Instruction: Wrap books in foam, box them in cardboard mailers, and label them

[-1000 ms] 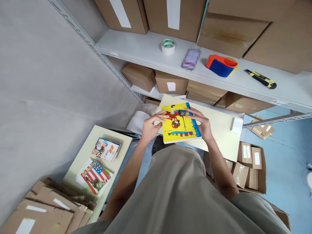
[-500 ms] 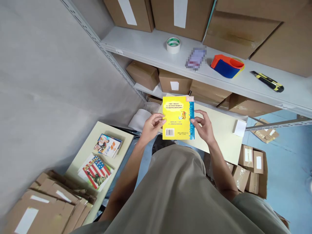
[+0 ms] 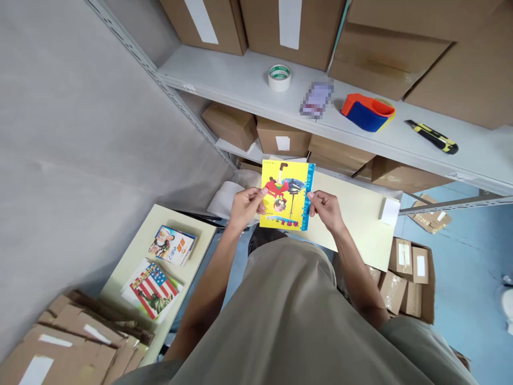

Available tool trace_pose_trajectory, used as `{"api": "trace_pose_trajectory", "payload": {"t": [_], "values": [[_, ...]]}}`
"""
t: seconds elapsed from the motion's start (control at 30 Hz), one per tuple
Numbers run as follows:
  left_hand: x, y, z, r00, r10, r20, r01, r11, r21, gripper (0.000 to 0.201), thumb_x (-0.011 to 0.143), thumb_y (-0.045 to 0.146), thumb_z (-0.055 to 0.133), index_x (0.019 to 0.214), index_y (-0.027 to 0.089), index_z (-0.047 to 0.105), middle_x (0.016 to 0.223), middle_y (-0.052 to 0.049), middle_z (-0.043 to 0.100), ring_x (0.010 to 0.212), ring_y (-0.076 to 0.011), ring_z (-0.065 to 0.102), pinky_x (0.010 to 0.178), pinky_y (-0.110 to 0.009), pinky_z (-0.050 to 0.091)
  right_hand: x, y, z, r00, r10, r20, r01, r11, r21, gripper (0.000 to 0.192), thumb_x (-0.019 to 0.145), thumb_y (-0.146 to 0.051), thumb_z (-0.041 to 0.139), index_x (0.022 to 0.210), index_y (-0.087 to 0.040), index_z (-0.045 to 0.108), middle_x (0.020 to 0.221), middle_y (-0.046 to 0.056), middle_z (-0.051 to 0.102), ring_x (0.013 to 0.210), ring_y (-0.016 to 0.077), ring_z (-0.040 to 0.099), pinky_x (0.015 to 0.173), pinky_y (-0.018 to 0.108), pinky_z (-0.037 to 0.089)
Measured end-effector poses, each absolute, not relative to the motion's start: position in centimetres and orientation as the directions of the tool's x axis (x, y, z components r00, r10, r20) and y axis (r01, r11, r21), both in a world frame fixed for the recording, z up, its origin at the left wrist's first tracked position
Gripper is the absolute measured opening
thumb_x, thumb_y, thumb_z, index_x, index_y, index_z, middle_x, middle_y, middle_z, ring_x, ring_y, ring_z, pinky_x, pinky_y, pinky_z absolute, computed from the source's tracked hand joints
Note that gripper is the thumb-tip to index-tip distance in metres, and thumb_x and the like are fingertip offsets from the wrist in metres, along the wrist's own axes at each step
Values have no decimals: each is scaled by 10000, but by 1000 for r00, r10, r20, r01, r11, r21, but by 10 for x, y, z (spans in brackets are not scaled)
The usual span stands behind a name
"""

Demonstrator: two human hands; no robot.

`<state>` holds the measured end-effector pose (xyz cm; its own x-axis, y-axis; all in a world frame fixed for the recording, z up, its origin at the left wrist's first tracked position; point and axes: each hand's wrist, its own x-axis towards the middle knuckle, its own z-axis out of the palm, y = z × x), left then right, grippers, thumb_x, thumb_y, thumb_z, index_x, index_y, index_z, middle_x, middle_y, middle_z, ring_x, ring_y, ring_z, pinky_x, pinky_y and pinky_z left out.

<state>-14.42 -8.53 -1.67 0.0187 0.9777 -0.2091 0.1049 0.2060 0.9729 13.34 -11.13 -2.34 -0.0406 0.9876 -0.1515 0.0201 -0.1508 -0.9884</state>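
Observation:
A yellow book with a blue edge strip is held up over the near side of the pale table. Its picture cover faces me, with a figure in red drawn upside down. My left hand is closed on the book's left edge, thumb on the cover. On the opposite edge, the blue strip is pinched by my right hand, thumb in front and fingers behind. Past the right hand, a small white box stands at the table's right end.
The shelf ahead carries a tape roll, a blurred-out phone-like item, an orange-blue tape dispenser and a utility knife. At left, books lie on a side table beside flattened cartons. Small boxes fill a carton at right.
The book has been turned over: its back cover with barcode faced me before, and now the picture cover does. Both hands still hold its sides. The view has shifted slightly.

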Motion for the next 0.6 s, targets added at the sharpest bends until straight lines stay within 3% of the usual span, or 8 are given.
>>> {"api": "trace_pose_trajectory", "payload": {"t": [0.1,0.27,0.43,0.6], "values": [[-141,-81,-21,28,980,-198,104,195,975,696,766,868,908,880,195,771,574,-24,713,524,-214,730,521,-294,555,133,-110,-27,-46,987,-153,-7,-154,-988,665,883,-916,785,781,-267,681,575,19,731,483,177,578,539,334,493],[-138,-70,-28,2,992,-123,94,122,988,664,767,824,928,967,204,799,611,5,725,601,-204,742,633,-295,598,138,-111,-33,-86,983,-165,-37,-168,-985,630,899,-885,793,890,-266,676,762,65,845,615,211,738,613,331,519],[-136,-67,-23,36,999,-34,102,30,994,711,913,873,764,1141,206,853,997,-99,854,1009,-283,805,899,-370,647,147,-110,-42,-114,975,-191,-118,-204,-972,601,925,-854,761,1052,-267,742,1061,82,886,881,254,843,838,392,631],[-121,-77,0,120,985,126,199,-149,969,536,1069,708,674,1256,247,873,1258,-114,783,1169,-284,757,941,-356,641,134,-101,-65,-35,957,-286,-153,-288,-945,676,808,-907,843,1008,-285,674,875,-8,827,827,211,796,808,352,664]]}}
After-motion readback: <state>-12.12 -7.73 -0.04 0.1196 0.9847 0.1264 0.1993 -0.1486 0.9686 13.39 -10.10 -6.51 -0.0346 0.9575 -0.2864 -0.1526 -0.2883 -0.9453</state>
